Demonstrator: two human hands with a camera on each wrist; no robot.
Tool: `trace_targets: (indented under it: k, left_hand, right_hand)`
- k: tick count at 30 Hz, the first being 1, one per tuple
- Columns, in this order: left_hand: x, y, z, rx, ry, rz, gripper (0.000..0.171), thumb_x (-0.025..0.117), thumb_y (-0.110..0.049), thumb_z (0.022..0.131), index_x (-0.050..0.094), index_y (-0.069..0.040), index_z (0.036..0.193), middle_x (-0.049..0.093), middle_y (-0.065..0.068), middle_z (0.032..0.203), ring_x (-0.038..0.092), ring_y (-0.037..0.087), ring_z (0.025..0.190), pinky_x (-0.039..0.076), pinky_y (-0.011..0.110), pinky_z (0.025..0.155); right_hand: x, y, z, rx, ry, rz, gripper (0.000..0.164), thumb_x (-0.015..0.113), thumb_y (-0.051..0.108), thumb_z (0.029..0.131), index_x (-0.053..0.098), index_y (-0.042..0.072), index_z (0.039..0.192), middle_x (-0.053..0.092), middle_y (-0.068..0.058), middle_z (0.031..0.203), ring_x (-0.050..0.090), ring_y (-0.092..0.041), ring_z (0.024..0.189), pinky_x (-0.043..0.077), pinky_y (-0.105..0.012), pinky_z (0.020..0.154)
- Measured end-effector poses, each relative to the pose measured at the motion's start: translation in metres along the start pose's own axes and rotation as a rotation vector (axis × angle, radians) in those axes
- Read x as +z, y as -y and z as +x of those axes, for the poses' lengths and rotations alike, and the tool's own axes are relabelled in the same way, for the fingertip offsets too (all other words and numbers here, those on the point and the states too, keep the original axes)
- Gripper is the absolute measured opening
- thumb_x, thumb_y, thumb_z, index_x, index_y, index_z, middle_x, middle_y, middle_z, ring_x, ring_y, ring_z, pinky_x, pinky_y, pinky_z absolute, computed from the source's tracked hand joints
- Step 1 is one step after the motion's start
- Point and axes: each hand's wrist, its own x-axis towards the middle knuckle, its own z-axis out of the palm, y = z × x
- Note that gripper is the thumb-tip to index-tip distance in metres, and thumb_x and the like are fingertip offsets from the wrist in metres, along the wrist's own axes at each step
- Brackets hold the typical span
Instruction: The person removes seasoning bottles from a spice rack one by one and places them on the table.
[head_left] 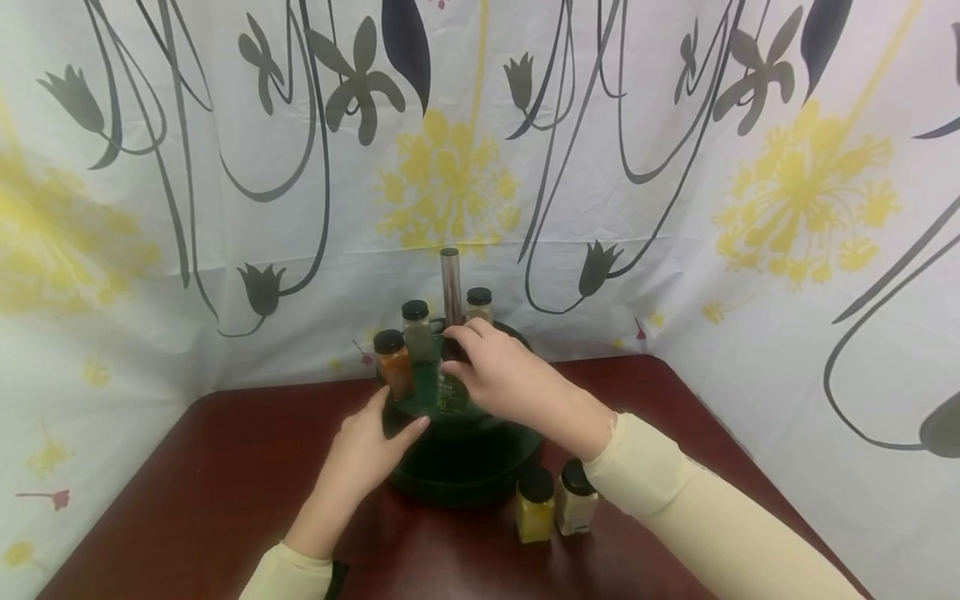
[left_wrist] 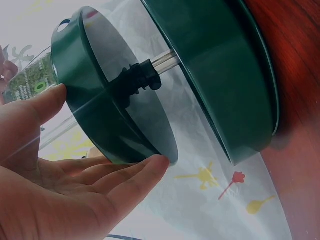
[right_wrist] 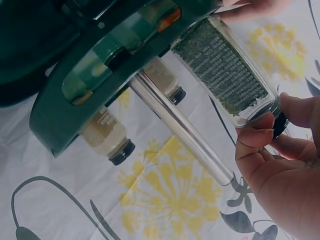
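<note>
My right hand (head_left: 498, 362) pinches the black lid of a spice jar (right_wrist: 225, 72) filled with dried green herbs. The jar stands at the front of the upper tier of a green two-tier turntable rack (left_wrist: 87, 95); in the right wrist view its base meets the tier's rim. My left hand (head_left: 367, 446) touches the upper tier's left front, thumb and nearly straight fingers spread along its outer wall. Beside that hand stands a jar of orange spice (head_left: 395, 367). Behind it are a jar of pale spice (head_left: 417, 333) and another black-lidded jar (head_left: 478, 305).
A metal post (right_wrist: 182, 127) rises from the rack's middle. On the dark red table (head_left: 225, 483), a yellow spice jar (head_left: 535, 512) and a cream-coloured one (head_left: 577, 504) stand right of the rack's base. A flowered white curtain (head_left: 600, 200) hangs around the back and sides.
</note>
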Motion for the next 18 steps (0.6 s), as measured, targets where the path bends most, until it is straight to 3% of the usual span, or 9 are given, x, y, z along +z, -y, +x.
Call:
trace_targets:
  k: [18]
  left_hand:
    - [-0.0009,0.0007,0.0012,-0.002,-0.011,0.014,0.092,0.057,-0.064,0.086,0.030,-0.002,0.150,0.042,0.024,0.143,0.049,0.040,0.121,0.046,0.059,0.090]
  right_hand:
    - [-0.0096,0.0057,-0.0081,-0.036,0.015,0.004,0.046,0.056,0.030,0.098,0.050,0.006,0.136,0.054,-0.002,0.112,0.053,-0.006,0.080,0.050,-0.022,0.067]
